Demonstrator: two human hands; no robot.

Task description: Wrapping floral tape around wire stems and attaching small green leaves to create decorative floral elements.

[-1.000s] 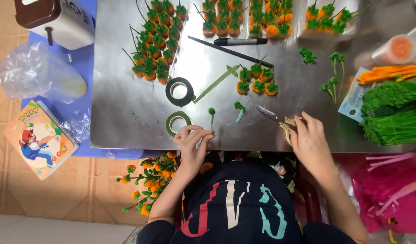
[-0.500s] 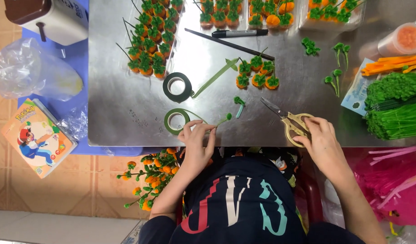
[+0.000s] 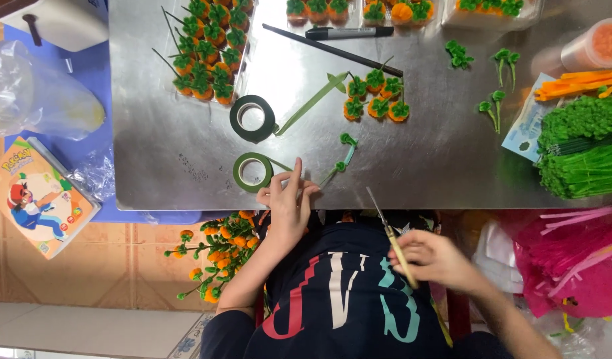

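My left hand [image 3: 287, 203] rests at the near edge of the metal table [image 3: 439, 159], fingers pinched on a thin green stem [image 3: 339, 165] with small green tufts at its far end. A roll of green floral tape [image 3: 252, 171] lies just left of that hand, and its loose strip runs toward my fingers. My right hand [image 3: 433, 259] is off the table over my lap, gripping small gold-handled scissors [image 3: 389, 233] whose blades point up toward the table edge.
A second tape roll [image 3: 253, 119] trails a long strip. Small orange pompom fruits with green tops [image 3: 375, 100] sit mid-table; several more fill a tray [image 3: 209, 46]. A black marker [image 3: 349, 32], green pipe cleaners [image 3: 582, 156], and a finished orange sprig [image 3: 216, 256] below the edge.
My right hand has pulled the scissors off the table, down toward my lap. My left hand stays at the table edge on the green stem. The view has shifted closer.
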